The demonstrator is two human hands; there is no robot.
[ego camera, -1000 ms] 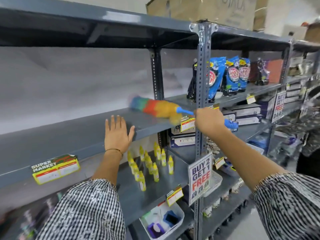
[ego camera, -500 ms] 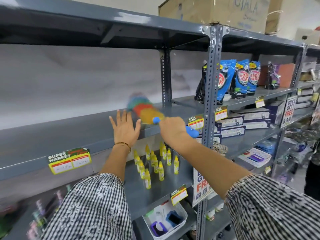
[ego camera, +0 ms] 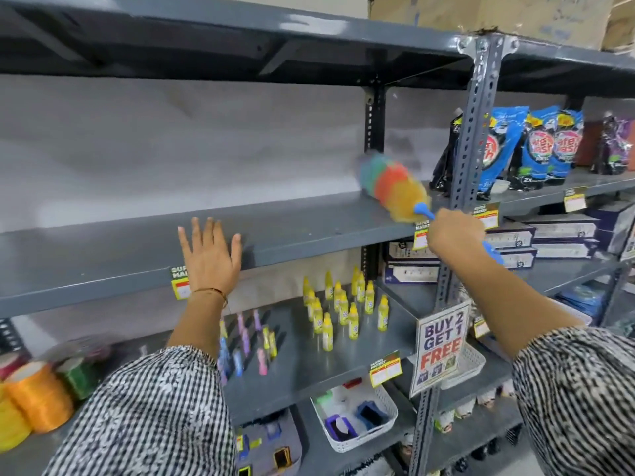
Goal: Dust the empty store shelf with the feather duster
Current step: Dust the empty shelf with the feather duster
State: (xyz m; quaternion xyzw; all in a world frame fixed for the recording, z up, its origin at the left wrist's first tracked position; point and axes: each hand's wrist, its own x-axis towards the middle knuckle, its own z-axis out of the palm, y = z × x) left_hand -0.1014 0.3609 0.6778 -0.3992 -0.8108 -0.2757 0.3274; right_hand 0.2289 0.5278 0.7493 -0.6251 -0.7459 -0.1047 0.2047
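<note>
The feather duster, its fluffy head banded green, red and yellow, lies on the empty shelf at that shelf's right end, close to the rear corner post and just left of the perforated front upright. The head is blurred, which suggests it is mid-sweep. Its blue handle runs down and to the right into the right hand, which is closed in a fist around it; the handle's end pokes out below the wrist.

The left hand holds nothing. It rests flat, fingers spread, on the shelf's front edge near the middle, beside a yellow price label, and seems to steady the person.

As for progress, the work looks to be under way but its extent is hard to judge. The grey surface shows no clear line between dusted and undusted parts, so how much has been covered cannot be told. The duster is working the right corner; the long stretch to the left of the braced hand, and the back edge against the pale wall, would probably need passes if they have not had them.

Around the shelf, blue detergent pouches stand in the next bay to the right, small yellow bottles sit on the level below, and a "BUY 2 GET 1 FREE" sign hangs on the upright.
</note>
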